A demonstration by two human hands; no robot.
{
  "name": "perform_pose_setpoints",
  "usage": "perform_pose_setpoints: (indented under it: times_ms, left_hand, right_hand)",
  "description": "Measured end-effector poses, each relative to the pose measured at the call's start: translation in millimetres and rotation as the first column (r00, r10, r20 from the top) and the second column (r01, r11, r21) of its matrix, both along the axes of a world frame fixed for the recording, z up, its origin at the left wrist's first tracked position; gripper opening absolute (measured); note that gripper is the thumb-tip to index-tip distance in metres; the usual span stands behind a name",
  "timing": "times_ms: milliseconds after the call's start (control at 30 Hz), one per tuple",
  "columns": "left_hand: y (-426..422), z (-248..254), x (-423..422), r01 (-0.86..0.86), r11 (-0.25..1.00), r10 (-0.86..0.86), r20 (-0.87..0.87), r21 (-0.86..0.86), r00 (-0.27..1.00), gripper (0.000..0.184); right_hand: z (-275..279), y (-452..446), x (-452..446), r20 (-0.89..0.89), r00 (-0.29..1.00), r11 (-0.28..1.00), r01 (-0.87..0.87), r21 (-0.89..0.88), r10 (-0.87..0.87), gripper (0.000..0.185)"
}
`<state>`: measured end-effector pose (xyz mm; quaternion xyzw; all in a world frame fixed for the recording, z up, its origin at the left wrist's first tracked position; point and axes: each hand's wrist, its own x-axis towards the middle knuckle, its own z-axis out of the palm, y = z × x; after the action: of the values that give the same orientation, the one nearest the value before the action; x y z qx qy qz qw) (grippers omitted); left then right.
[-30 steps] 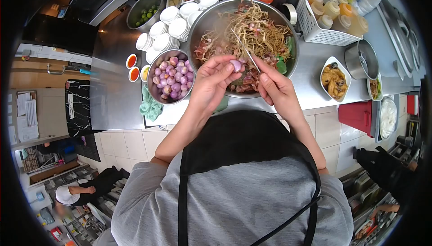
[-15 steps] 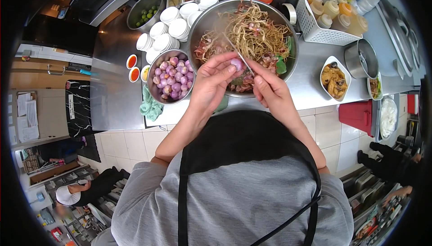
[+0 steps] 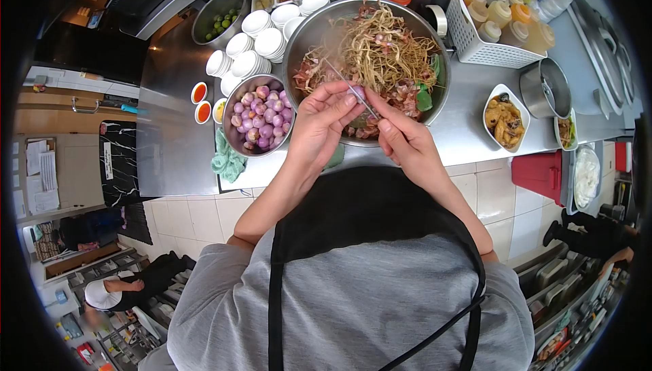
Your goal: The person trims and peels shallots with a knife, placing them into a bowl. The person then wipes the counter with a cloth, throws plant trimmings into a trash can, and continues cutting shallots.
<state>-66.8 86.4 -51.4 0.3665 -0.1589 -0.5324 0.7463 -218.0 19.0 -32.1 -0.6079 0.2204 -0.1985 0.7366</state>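
Observation:
Between the fingertips of my left hand (image 3: 324,114) is a purple shallot (image 3: 357,93), partly hidden by the fingers. My right hand (image 3: 405,133) grips a small knife (image 3: 345,80), its thin blade lying across the shallot and slanting up to the left. Both hands are over the near edge of a large steel bowl (image 3: 438,109). Inside it lie dry shallot stalks (image 3: 388,45) and papery skins (image 3: 314,69). Left of my left hand, a smaller steel bowl (image 3: 239,148) is filled with peeled shallots (image 3: 261,118).
Stacked white cups (image 3: 269,44) and a bowl of limes (image 3: 197,28) stand at the back left. A green cloth (image 3: 229,159) lies at the counter's edge. To the right are a white basket (image 3: 489,52) of sauce bottles and a dish of food (image 3: 504,121). Other people stand behind, at both sides.
My right hand has moved slightly left, bringing the knife blade across the shallot. My left hand stays nearly in place. The person at the right has shifted a little.

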Motion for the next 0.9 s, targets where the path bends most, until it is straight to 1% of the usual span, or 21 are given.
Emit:
perform_pose_setpoints:
  times_ms: [167,200,267,333,433,533,667,733,767,800,867,900]
  left_hand:
    - [0,-1,1,-0.006,1.000,0.006,0.032,-0.001,0.999,0.017]
    - [0,-1,1,-0.006,1.000,0.006,0.036,-0.005,0.999,0.017]
    - [1,0,1,-0.006,1.000,0.006,0.041,-0.010,0.999,0.018]
    - [1,1,1,0.004,1.000,-0.003,0.030,-0.025,1.000,0.020]
    - [1,1,1,0.036,0.999,-0.033,0.069,-0.033,0.997,0.024]
    - [3,4,0,0.077,0.996,-0.075,0.048,-0.035,0.996,0.026]
    - [2,8,-1,0.080,0.997,-0.079,0.043,-0.023,0.996,0.027]
    - [1,9,-2,0.049,0.999,-0.047,0.095,-0.015,0.994,0.026]
    - [1,8,-1,0.049,0.999,-0.048,0.094,-0.014,0.994,0.026]
    - [2,6,0,0.043,0.999,-0.043,0.127,0.009,0.991,0.027]
    - [2,2,0,0.036,0.999,-0.041,0.159,0.032,0.987,0.028]
    - [2,0,-1,-0.012,1.000,0.006,0.271,0.022,0.962,0.030]
  right_hand:
    - [-6,-1,0,-0.008,1.000,1.000,-0.006,-0.023,0.005,0.037]
    - [-7,-1,1,0.001,1.000,0.996,0.027,-0.086,-0.027,0.036]
    - [-5,-1,1,0.012,0.998,0.987,0.060,-0.147,-0.059,0.036]
    - [0,-1,0,0.000,0.998,0.998,0.063,-0.025,-0.063,0.033]
    - [-4,-5,-2,-0.025,0.996,0.996,0.086,-0.003,-0.086,0.032]
    - [-6,-9,-3,-0.053,0.993,0.994,0.102,-0.041,-0.104,0.032]
    - [-7,-8,-3,-0.053,0.993,0.994,0.105,-0.039,-0.107,0.035]
    - [-7,-9,-6,-0.063,0.998,1.000,0.015,0.000,-0.015,0.038]
    - [-7,-8,-5,-0.064,0.998,1.000,0.015,0.001,-0.015,0.038]
    - [-6,-6,-3,-0.037,0.999,0.996,0.018,-0.089,-0.021,0.039]
    - [-7,-5,-1,-0.011,1.000,0.984,0.024,-0.178,-0.026,0.040]
    - [-7,-5,0,0.023,1.000,0.989,0.008,-0.148,-0.005,0.039]
